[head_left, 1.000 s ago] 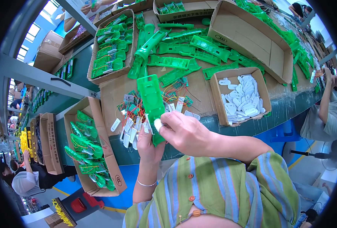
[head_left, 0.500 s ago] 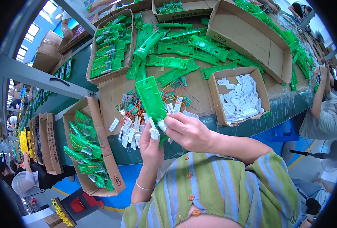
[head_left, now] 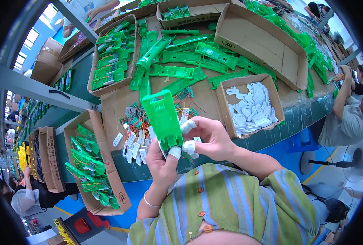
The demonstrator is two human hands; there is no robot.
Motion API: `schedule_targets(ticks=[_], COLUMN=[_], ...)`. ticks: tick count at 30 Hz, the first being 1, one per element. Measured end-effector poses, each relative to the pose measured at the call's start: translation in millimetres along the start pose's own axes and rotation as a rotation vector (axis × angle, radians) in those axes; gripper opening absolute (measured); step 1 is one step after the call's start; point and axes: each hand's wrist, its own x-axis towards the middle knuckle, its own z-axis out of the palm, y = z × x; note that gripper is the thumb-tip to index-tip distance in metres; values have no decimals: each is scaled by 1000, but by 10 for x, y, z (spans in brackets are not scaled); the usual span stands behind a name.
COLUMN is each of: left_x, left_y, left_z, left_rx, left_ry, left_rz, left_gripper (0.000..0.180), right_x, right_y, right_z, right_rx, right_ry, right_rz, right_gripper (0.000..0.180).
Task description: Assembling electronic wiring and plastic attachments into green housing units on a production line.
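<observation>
A green plastic shell stands tilted up in front of me, its hollow, ribbed inside facing me. My left hand grips its lower end, the thumb in a white finger cot pressed on the bottom edge. From the right, my right hand curls its white-capped fingertips against the shell's lower right edge. Something small and dark green hangs below the thumbs, too hidden to name. Behind the shell lies a pile of white plastic pieces with circuit boards and coloured wires.
A cardboard box of white oval covers stands to the right. Boxes of wired green shells sit at left. More green shells lie heaped at the back, beside a bare cardboard tray. Other people work around the table.
The shell has turned, so more of its inside faces me. My right fingers have spread from a pinch on its lower end to its right edge. The whole view has shifted slightly.
</observation>
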Motion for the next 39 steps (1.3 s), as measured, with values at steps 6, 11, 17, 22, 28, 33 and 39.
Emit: schedule_targets(ticks=[6,11,17,22,28,33,39], left_x=[-3,209,437,290,292,218,214], left_y=[71,351,-53,135,-92,-50,-33], left_z=[125,55,-1208,-408,44,35,24], left_rx=[16,546,2242,584,-159,-53,163], left_ry=[86,-71,-513,-347,-122,-92,-153], left_rz=[9,173,596,-107,-195,-71,93], left_gripper=[35,31,44,58,40,46,43], right_x=[145,21,35,336,54,-11,-48], right_y=[157,573,259,8,-226,-109,-47], right_z=[-159,65,-320,-426,-81,165,216], right_rx=[137,-372,-1400,-1443,-647,-598,-765], right_ry=[-234,-554,-220,346,279,188,213], right_rz=[36,48,-267,-593,-440,-404,-480], right_gripper=[55,20,9,26,21,22,26])
